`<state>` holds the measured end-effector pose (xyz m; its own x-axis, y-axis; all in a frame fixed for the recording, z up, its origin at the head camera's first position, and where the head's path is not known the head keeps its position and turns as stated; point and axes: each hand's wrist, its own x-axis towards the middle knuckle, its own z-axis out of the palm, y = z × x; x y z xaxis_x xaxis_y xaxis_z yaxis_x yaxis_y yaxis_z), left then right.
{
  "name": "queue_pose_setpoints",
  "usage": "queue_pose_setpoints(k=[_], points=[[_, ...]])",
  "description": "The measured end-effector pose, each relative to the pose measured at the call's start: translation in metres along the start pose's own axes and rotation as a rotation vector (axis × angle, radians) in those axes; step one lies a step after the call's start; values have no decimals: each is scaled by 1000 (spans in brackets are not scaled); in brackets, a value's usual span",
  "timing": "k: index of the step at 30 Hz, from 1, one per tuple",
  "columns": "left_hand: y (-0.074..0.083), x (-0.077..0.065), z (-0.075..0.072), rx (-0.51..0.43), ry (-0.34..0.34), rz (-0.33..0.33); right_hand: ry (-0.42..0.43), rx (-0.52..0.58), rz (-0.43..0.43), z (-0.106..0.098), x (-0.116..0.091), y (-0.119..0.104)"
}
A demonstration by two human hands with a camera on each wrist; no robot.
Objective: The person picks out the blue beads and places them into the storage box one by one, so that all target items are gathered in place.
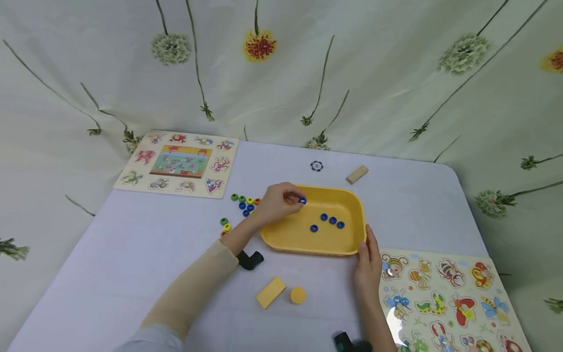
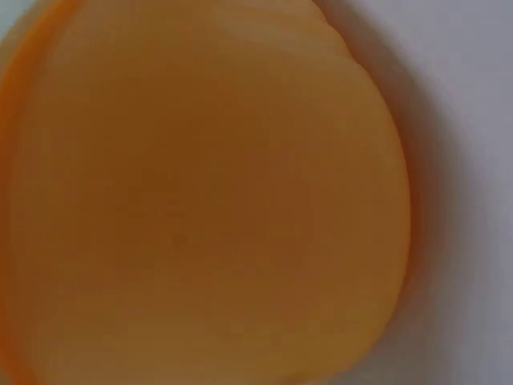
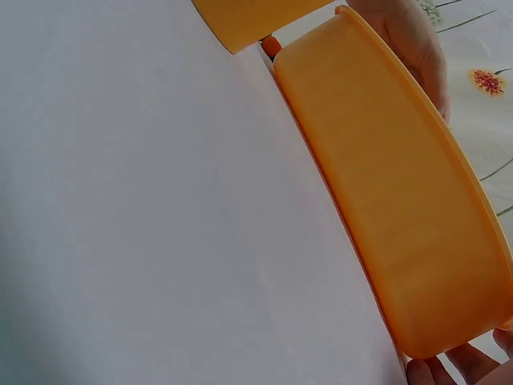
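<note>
My left hand (image 1: 281,201) pinches a blue bead (image 1: 302,200) between thumb and fingertips, over the left part of a yellow plastic tray (image 1: 281,239). Several blue beads (image 1: 332,220) lie loose inside the tray. At the tray's right end, my right hand (image 1: 368,266) holds the rim, thumb and fingers about the corner. The right wrist view shows the tray's outer wall (image 3: 393,176), with right-hand fingertips (image 3: 469,362) at its lower corner and the left hand (image 3: 409,52) beyond the far rim. A blurred orange surface (image 2: 208,192) fills most of the left wrist view.
Green, blue, yellow and orange beads (image 1: 242,206) lie left of the tray. Picture puzzle boards stand at back left (image 1: 180,164) and front right (image 1: 444,298). A wooden block (image 1: 270,292) and yellow disc (image 1: 297,295) lie in front; another block (image 1: 357,174) and a chip (image 1: 316,166) lie behind.
</note>
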<state>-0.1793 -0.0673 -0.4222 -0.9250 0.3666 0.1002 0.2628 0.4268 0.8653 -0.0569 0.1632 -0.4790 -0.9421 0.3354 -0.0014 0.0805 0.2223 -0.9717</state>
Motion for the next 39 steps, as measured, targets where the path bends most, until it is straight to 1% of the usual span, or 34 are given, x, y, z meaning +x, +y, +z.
queue_pose_setpoints(k=[5, 8, 12, 15, 21, 29, 32, 34, 36, 39], points=[[3, 15, 14, 30, -100, -69, -7, -10, 7, 1, 1, 0], [1, 21, 21, 62, -149, -87, -2, -19, 12, 1, 0, -1], [-5, 28, 30, 128, -204, -64, -3, -27, 15, 1, 0, -2], [-8, 31, 35, 166, -233, -44, 6, -27, 9, -1, -1, -2], [-8, 36, 41, 182, -275, -51, 13, -11, -6, -3, 0, -2], [-5, 36, 46, 224, -339, -17, 16, 20, -19, -2, 1, -3], [-5, 34, 45, 235, -332, -32, 16, 32, -24, -2, 1, -2], [-5, 31, 44, 252, -304, -25, 14, 37, -23, -1, 1, -1], [-3, 24, 41, 258, -253, 6, 10, 42, -23, -1, 0, 0], [1, 10, 35, 231, -147, 108, -1, 35, -16, 1, -1, 1]])
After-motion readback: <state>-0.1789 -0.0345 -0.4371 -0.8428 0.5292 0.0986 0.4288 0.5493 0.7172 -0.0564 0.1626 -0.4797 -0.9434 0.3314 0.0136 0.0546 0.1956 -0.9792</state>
